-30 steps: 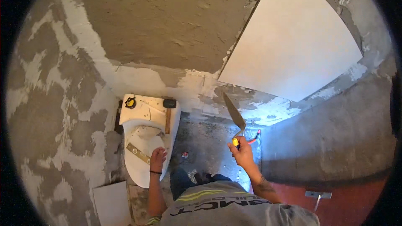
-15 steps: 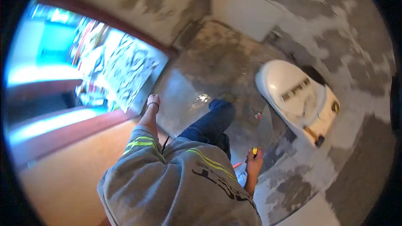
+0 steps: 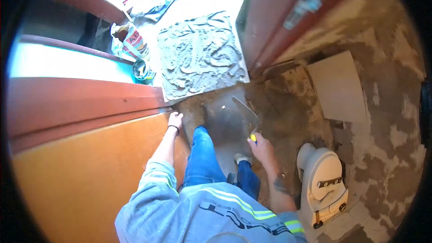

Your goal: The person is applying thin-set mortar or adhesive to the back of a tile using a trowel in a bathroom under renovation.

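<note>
While mortared slab (image 3: 200,56) lies by doorframe (image 3: 265,31), floor (image 3: 285,128) is dull grey-brown.
R hand (image 3: 262,146) grips trowel (image 3: 245,107) over floor, long axis diagonal, tip fwd-left twd slab's near edge; L hand (image 3: 176,119) by door (image 3: 96,171), grip unclear.

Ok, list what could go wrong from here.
The grey mortar lies spread out ahead of the left leg, so a careless step might land in it. The trowel in the right hand points its blade forward and could scrape the mortar if it swings low. The bar lying on the toilet might slide off if bumped.
</note>
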The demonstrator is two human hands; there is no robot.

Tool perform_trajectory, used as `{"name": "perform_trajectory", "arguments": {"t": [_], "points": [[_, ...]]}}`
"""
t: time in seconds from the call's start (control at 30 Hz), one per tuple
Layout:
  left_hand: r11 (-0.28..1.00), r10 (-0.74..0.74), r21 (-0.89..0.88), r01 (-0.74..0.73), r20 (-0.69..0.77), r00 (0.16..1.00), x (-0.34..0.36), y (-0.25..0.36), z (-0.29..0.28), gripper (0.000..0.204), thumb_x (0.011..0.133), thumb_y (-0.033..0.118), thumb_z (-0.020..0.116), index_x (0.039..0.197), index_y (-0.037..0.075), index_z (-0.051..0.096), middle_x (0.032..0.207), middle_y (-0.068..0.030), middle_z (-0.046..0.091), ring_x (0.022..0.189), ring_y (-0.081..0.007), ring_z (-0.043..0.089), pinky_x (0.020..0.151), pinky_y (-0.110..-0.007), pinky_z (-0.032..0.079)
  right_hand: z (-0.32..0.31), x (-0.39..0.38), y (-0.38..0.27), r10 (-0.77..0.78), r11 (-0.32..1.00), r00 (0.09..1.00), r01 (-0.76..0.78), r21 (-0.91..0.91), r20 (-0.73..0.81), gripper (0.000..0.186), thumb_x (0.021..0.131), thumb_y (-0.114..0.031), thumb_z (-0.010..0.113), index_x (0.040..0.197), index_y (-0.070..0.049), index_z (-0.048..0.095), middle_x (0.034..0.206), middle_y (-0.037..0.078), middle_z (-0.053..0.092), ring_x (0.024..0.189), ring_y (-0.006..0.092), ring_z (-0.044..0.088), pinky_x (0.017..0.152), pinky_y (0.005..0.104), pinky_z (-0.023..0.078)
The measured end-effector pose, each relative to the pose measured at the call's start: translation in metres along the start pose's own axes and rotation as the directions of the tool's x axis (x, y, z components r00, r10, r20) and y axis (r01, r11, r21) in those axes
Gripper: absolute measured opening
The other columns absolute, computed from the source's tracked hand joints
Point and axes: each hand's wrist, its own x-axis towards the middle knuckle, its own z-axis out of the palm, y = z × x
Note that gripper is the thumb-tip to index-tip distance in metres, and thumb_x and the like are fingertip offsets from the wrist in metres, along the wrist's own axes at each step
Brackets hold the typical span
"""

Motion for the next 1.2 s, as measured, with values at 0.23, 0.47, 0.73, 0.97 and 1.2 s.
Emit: {"name": "perform_trajectory", "arguments": {"t": [0.23,0.47,0.73,0.97,1.2], "points": [[0.947,-0.146,-0.213,0.241,0.382,0.913,0.034,0.031,0.048,0.04,0.089,0.031,0.058,0.123,0.012,0.048,0.102,-0.001,0.059,0.084,-0.0101,0.059,0.066,-0.029,0.048,0.067,0.245,0.008,0.183,0.935,0.956,-0.096,-0.342,0.23,0.039,0.082,-0.043,0.06,0.104,-0.011,0.064,0.095,0.018,0.065,0.091,0.0365,0.061,0.079,0.0446,0.049],[0.832,-0.448,-0.263,0.489,0.204,0.871,0.071,-0.052,-0.009,0.034,0.091,0.026,0.053,0.122,0.012,0.049,0.105,-0.0004,0.06,0.089,-0.0117,0.06,0.071,-0.031,0.047,0.005,0.332,0.028,0.3,0.93,0.921,-0.223,-0.293,0.25,0.034,0.082,-0.039,0.06,0.098,-0.009,0.065,0.087,0.016,0.066,0.081,0.0325,0.063,0.074,0.0409,0.049],[0.799,-0.48,-0.265,0.54,0.259,0.838,0.022,-0.06,0.029,0.038,0.093,0.027,0.052,0.127,0.012,0.045,0.113,-0.0027,0.058,0.093,-0.0146,0.059,0.076,-0.034,0.047,0.023,0.288,0.077,0.476,0.666,0.799,-0.6,0.444,0.367,0.025,0.092,-0.03,0.054,0.098,-0.006,0.058,0.07,0.004,0.059,0.046,0.0117,0.053,0.042,0.0259,0.042],[0.718,-0.503,-0.48,0.503,0.141,0.853,0.08,-0.054,0.056,0.06,0.091,0.029,0.055,0.14,0.014,0.024,0.132,-0.0055,0.045,0.106,-0.0227,0.053,0.073,-0.036,0.047,0.076,0.225,0.072,0.519,0.466,0.796,-0.57,0.677,0.312,0.039,0.096,-0.042,0.044,0.103,-0.006,0.059,0.066,0.003,0.056,0.047,0.0102,0.052,0.042,0.0251,0.043],[0.705,-0.425,-0.572,0.419,0.133,0.896,0.14,-0.04,0.052,0.063,0.091,0.028,0.054,0.142,0.012,0.021,0.138,-0.0086,0.04,0.115,-0.0254,0.051,0.087,-0.042,0.045,0.195,0.223,-0.002,0.401,0.177,0.79,-0.562,0.808,0.463,0.042,0.096,-0.044,0.042,0.106,-0.006,0.055,0.065,0.003,0.052,0.046,0.0111,0.048,0.043,0.0248,0.041]]}}
